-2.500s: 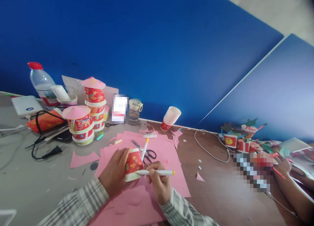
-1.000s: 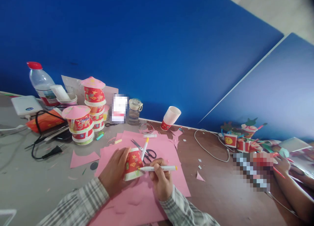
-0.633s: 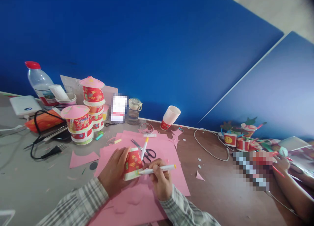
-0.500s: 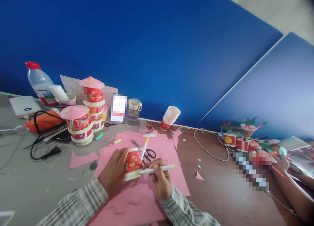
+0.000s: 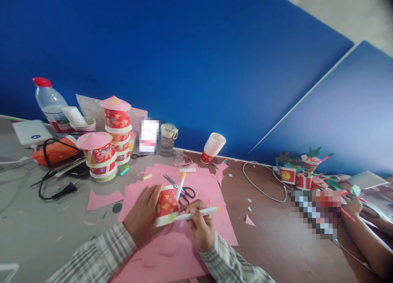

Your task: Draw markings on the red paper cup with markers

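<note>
My left hand (image 5: 144,211) is wrapped round a red patterned paper cup (image 5: 166,203), tilted, with its pale rim towards me. In my right hand (image 5: 201,225) is a white marker pen (image 5: 202,212) with a yellow end, its tip touching the cup near the pale rim. Yellow-green colouring shows on that rim. Under both hands lie sheets of pink paper (image 5: 215,230). Just beyond the cup are black-handled scissors (image 5: 186,193) and a second marker with a yellow end (image 5: 181,185).
Left, stacked red cups with pink cone roofs (image 5: 116,117) stand near a plastic bottle (image 5: 50,103) and a black plug (image 5: 66,189). Behind are a glass jar (image 5: 168,142) and nested paper cups (image 5: 214,146). At far right, another person's hand (image 5: 353,205) is near decorated cups.
The marker in my right hand has shifted slightly left and down along the cup's rim. The cup and my left hand stay almost still.
</note>
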{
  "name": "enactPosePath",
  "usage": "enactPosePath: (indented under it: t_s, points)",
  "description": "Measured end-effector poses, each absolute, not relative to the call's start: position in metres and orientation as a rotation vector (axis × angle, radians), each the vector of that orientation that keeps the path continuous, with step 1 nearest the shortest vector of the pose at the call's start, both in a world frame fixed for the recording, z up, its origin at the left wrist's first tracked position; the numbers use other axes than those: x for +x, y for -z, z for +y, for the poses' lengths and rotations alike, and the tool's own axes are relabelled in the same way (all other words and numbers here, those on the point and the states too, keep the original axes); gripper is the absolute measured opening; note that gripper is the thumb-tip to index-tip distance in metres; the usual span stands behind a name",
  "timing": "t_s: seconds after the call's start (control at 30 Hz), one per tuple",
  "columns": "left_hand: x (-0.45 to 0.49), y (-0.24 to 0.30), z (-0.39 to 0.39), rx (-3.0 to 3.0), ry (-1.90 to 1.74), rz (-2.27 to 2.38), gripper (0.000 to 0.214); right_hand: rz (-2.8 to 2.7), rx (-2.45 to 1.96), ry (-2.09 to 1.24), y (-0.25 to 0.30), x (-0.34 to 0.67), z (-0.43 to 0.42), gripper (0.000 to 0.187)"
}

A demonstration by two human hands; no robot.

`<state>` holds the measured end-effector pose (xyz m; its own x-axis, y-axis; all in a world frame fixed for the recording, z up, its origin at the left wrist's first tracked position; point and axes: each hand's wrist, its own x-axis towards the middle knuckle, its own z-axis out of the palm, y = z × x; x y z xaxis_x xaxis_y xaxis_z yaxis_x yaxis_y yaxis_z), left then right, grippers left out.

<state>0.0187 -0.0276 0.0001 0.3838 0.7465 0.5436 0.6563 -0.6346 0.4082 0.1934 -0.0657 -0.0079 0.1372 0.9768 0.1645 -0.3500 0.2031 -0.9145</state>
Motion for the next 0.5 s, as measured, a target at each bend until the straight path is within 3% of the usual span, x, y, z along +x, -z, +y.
enactPosePath:
  t_s: [0.5]
  points:
    - [0.0186,-0.0006,-0.0283,2.516,-1.077,1.274,0.093,-0.888,-0.826,-1.174,0.0088,0.1929,-0.0633,0.021]
